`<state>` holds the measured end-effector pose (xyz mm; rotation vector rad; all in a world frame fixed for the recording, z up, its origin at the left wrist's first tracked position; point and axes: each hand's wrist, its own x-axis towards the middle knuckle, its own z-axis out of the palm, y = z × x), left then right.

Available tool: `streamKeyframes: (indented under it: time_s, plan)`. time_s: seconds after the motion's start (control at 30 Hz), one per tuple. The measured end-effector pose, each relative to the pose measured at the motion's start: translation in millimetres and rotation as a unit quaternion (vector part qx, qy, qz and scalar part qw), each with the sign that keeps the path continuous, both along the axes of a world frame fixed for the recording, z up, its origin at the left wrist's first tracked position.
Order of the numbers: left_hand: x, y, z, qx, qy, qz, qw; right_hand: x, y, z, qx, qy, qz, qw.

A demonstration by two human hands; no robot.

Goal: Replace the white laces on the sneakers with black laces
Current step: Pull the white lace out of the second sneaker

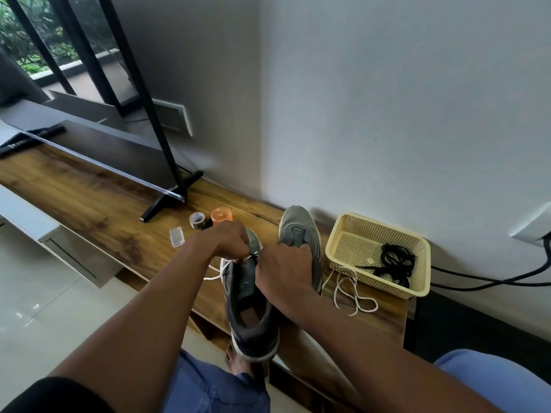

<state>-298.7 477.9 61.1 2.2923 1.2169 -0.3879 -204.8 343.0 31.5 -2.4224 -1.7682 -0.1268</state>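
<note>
A grey sneaker (249,308) lies on the wooden shelf with its heel over the front edge. My left hand (228,241) pinches its white lace (222,271) near the eyelets. My right hand (283,272) grips the sneaker's tongue and upper on the other side, fingers curled. A second grey sneaker (298,231) without a lace stands behind my right hand. A loose white lace (350,293) curls on the shelf beside it. The black laces (393,263) lie bundled in the cream basket (343,231).
A television on a black stand (167,201) fills the shelf's left part. A tape roll (197,220), an orange lid (222,216) and a small clear box (176,237) sit beyond my left hand. Black cables (489,281) run along the wall at the right.
</note>
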Motion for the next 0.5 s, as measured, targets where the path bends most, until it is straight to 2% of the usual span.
streamKeyframes:
  time_s: [0.17,0.3,0.4,0.5]
  plan:
    - [-1,-3,6,-0.022,-0.003,-0.003,1.0,-1,1,0,-0.001,-0.005,-0.009,1.0]
    - [-4,-8,12,-0.073,-0.001,-0.011,0.997,6,1,0,-0.007,-0.015,-0.005,1.0]
    - [-9,-6,10,-0.049,-0.039,0.01,0.998,9,1,1,0.003,-0.011,0.007,1.0]
    - [-14,-2,9,0.012,-0.094,0.057,0.994,10,-1,0,0.031,0.004,0.01,0.999]
